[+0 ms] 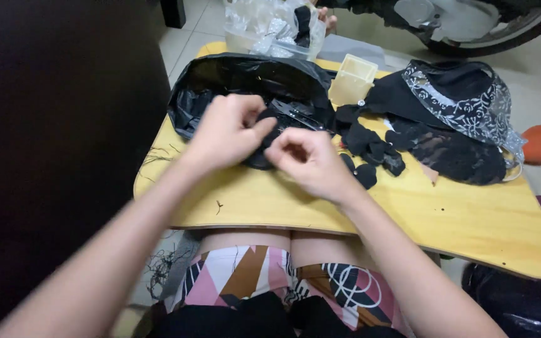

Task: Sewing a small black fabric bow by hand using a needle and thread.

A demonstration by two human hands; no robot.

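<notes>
Two hands work over one wooden tabletop (471, 219): the left hand (223, 131) and the right hand (308, 159), both pinching one small black fabric piece (263, 156) between them. One black plastic bag (245, 81) lies open at the far left corner. One pale yellow square container (353, 78) stands at the far edge. One clear plastic box (270, 31) sits beyond that edge. About five loose black fabric pieces (370, 150) cluster near the middle; the exact count is hard to tell. One black-and-white patterned cloth (464, 100) and one black lace piece (458, 156) lie toward the right edge.
</notes>
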